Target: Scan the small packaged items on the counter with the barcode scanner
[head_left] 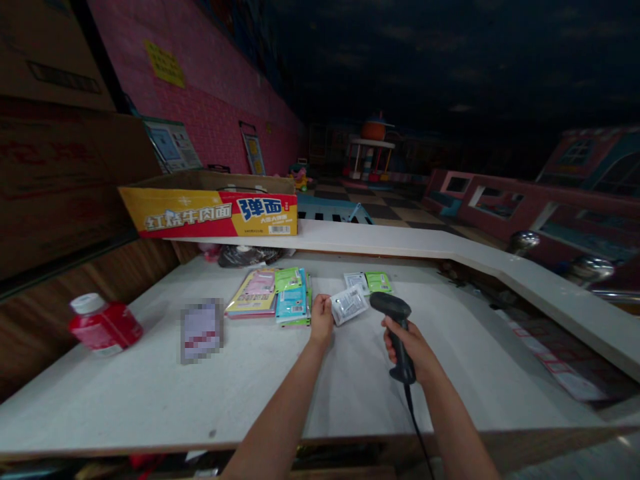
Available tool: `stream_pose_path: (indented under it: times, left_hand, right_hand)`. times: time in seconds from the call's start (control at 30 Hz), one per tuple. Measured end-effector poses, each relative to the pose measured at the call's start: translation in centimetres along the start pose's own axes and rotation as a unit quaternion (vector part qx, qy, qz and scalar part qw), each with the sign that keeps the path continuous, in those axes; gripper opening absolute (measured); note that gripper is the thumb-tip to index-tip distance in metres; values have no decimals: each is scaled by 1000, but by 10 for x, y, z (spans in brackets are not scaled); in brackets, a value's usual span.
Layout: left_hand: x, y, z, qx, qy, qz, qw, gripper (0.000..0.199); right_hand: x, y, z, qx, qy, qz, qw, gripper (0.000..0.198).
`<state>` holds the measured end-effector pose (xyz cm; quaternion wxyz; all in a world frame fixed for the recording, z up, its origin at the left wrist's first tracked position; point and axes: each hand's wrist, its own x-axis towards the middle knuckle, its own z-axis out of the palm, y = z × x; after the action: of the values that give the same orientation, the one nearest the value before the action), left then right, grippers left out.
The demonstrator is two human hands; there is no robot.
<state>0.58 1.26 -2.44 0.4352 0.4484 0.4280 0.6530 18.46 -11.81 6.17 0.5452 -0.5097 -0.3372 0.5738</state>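
My left hand [323,321] pinches the left edge of a small silvery-white packet [349,304], its printed side facing up. In my right hand [413,347] is a black barcode scanner [397,327], gripped by the handle, its head close to the packet's right side. The scanner's cord runs down past the counter's front edge. Just behind the held packet lie a green packet [379,281] and another pale packet [354,280]. Left of my left hand rests a pile of flat packets, with a blue packet [291,300] and a yellow-and-pink packet [253,293] showing.
The white counter [270,393] has a raised ledge [380,241] behind it, bearing a red-and-yellow noodle carton [215,213]. At the left sits a red bottle with a white cap [105,325]. A blurred-out item [201,331] lies nearby. Brown cardboard boxes [65,167] stand far left.
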Motion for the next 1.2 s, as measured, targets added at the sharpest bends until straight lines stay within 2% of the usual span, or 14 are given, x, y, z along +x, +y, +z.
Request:
stream_pose_path:
  times: [0.13,0.23,0.33,0.43,0.63,0.77,0.87,1.03,1.1,1.2]
  left_hand:
    - [0,1,0,15,10,10,1000,21]
    - [-2,2,0,38,20,24,999,17]
    - [-4,3,1,50,4,30,998,18]
    - [-6,7,1,45,-19,33,998,22]
    - [-18,19,7,7,-31,39,999,32]
    - [-25,32,4,-41,-1,-27,999,40]
    - [-21,53,-16,-82,40,-49,995,40]
    - [8,96,-85,-70,155,35,985,35]
    - [19,107,-111,-53,207,57,975,28]
    - [30,111,-139,-9,260,51,964,16]
  right_hand:
    - [19,19,1,199,-13,40,979,39]
    - [31,35,-3,338,-42,38,939,34]
    - [35,46,-9,428,-72,10,901,29]
    - [34,51,-14,463,-85,-11,882,27]
    - [33,53,-15,467,-92,-12,880,28]
    - [34,53,-16,483,-85,8,871,28]
    - [33,54,-17,483,-90,12,871,27]
    - [32,55,-18,474,-93,5,876,25]
    - [32,56,-17,477,-92,6,874,26]
    - [32,56,-17,482,-90,14,871,27]
